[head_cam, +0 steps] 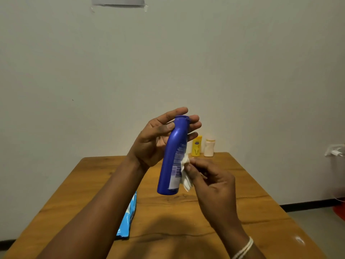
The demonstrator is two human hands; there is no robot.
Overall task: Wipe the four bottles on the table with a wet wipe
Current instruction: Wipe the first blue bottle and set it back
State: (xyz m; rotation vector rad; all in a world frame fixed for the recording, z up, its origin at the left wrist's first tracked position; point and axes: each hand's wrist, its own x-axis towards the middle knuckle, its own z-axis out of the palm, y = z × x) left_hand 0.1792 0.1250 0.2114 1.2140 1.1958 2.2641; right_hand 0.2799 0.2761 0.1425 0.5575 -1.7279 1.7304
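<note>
Wooden table (242, 212) under my arms; one blue wipe pack (128, 215) near left edge. My right hand (214, 186) pinches one white wet wipe (185, 176) against blue bottle (172, 161), lifted above table. My left hand (158, 139) grips its top, fingers loosely curled. Far edge: one yellow bottle (196, 146), one white bottle (209, 148), side by side. Three bottles seen. Pale wall (93, 71) behind.

You are in a plain room of a home, by the look of it. A bare painted wall (74, 71) rises behind a wooden table (252, 212), with a taped sheet of paper (117, 0) high up. At far right a charger (336, 152) sits in a wall socket, and toiletry bottles (196, 146) stand at the table's far edge.
</note>
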